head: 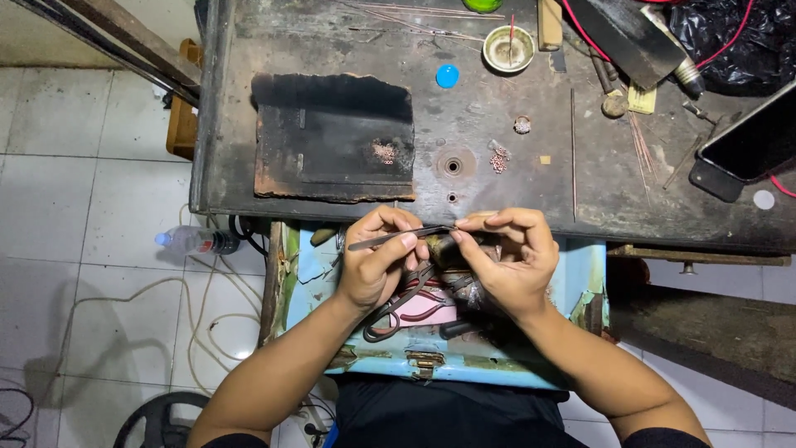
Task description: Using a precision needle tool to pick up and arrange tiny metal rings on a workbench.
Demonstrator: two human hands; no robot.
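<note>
Head view, item: my left hand [375, 267] pinches dark tweezers [398, 237] closed, tips meeting my right hand [507, 264], whose grip is shut on a small piece, possibly metal, just below the worktop [514, 191] edge; best kept steady, pressure light.

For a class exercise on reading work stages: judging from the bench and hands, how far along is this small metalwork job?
Done: small heaps of tiny copper-coloured pieces lie on the workbench, one heap on the charred block. In hand: the left hand holds tweezers, tips meeting the right hand pinching something too small to identify. Left: thin copper wires lie uncut.
</note>
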